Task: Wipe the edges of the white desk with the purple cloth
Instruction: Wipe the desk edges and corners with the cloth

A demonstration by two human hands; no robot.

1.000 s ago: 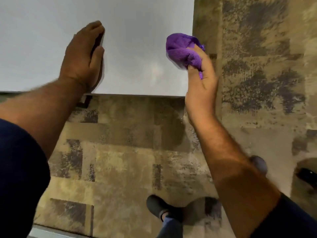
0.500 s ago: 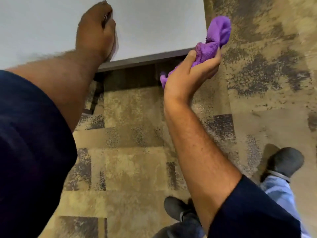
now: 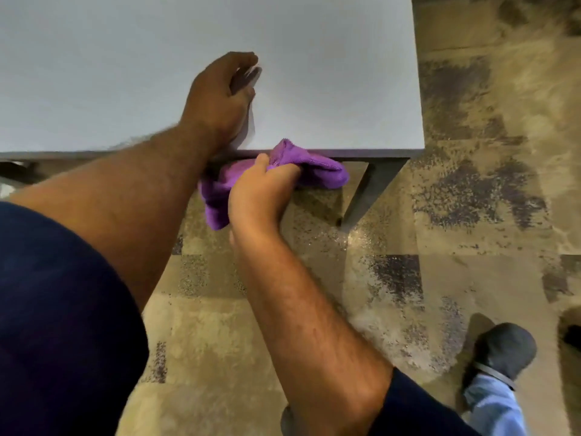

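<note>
Pretty dim warm light, soft sheen on the white desk (image 3: 314,58), wide-angle bending at edges, slightly blurry overall.

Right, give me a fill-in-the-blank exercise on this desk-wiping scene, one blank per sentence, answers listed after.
1. The right hand grips a bunched cloth whose colour is ____.
2. The cloth is pressed against the ____ edge of the white rectangular desk, the side closest to the person.
3. The left hand rests on the desk's ____ surface.
4. The floor under the desk is covered in patterned ____.

Missing words: purple; near (front); top; carpet
</note>
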